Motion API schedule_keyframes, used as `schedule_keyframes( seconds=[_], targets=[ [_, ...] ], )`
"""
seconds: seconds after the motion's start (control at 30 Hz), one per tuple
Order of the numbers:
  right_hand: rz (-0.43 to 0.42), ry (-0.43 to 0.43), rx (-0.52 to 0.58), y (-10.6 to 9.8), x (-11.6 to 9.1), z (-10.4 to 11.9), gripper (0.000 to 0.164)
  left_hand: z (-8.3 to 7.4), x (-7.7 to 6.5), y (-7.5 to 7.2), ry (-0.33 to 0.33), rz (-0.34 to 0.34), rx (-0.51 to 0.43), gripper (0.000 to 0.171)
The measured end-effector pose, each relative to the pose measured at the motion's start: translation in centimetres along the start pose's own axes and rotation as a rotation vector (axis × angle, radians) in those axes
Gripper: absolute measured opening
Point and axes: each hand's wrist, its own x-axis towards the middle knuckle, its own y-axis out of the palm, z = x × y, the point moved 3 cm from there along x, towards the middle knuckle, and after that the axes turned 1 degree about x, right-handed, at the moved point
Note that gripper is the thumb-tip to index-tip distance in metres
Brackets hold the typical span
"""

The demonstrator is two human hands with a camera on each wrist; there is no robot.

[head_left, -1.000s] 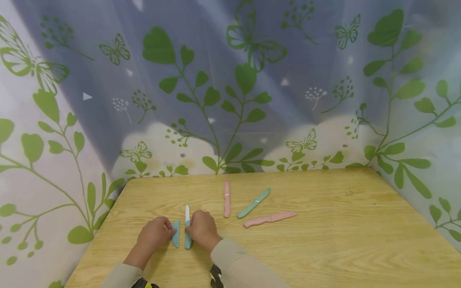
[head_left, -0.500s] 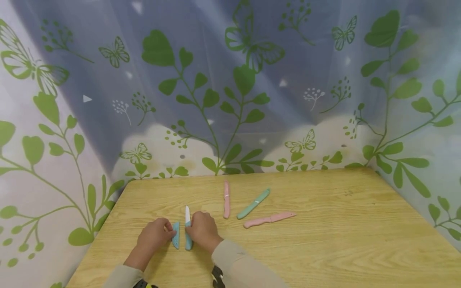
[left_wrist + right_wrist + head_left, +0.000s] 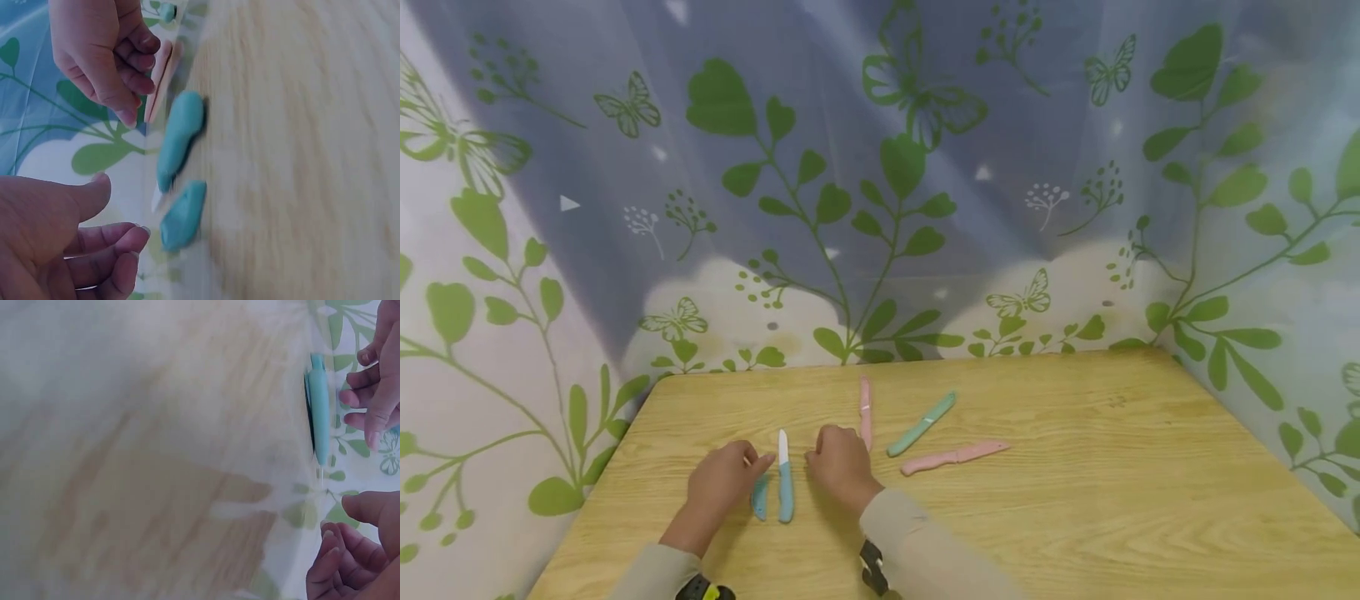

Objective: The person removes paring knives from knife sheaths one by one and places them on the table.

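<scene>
A small paring knife point(image 3: 786, 490) with a blue handle and white blade lies on the table, its tip pointing away from me. Just left of it is its blue blade cover point(image 3: 760, 502), partly overlapped by my left hand point(image 3: 722, 483) in the head view. That hand has its thumb and fingers apart in the left wrist view, holding nothing. My right hand point(image 3: 842, 471) hovers right of the knife, fingers loosely bent and free of any object. The left wrist view shows the knife's handle point(image 3: 181, 137) and the cover point(image 3: 184, 215) lying close together.
Farther back on the wooden table point(image 3: 1075, 500) lie a covered pink knife point(image 3: 866, 408), a covered green knife point(image 3: 922, 425) and another covered pink knife point(image 3: 955, 457). A leaf-patterned curtain point(image 3: 880, 208) borders the table's back and sides.
My right hand has let go of the blue knife and moved right. The left hand has released the cover and shifted slightly away from me. Knife and cover stay side by side.
</scene>
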Motion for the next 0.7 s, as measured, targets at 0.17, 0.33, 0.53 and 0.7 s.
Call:
schedule_keyframes(
  seconds=[0.17, 0.33, 0.53, 0.7],
  targets=[
    [-0.024, -0.004, -0.042, -0.8, 0.3, -0.6, 0.026, -1.4, 0.5, 0.2, 0.035, -0.015, -0.011, 0.032],
    [-0.024, -0.003, -0.065, -1.8, 0.8, -1.5, 0.022, -2.9, 1.0, 0.4, 0.051, -0.019, -0.02, 0.032],
    [-0.07, -0.014, -0.095, -2.7, 1.6, -2.8, 0.018, -4.5, 2.3, 0.4, 0.062, -0.001, -0.068, 0.036],
    [-0.082, -0.012, -0.12, -3.1, 2.3, -3.6, 0.02, -5.5, 3.5, 0.7, 0.053, 0.029, -0.251, 0.034]
  ],
)
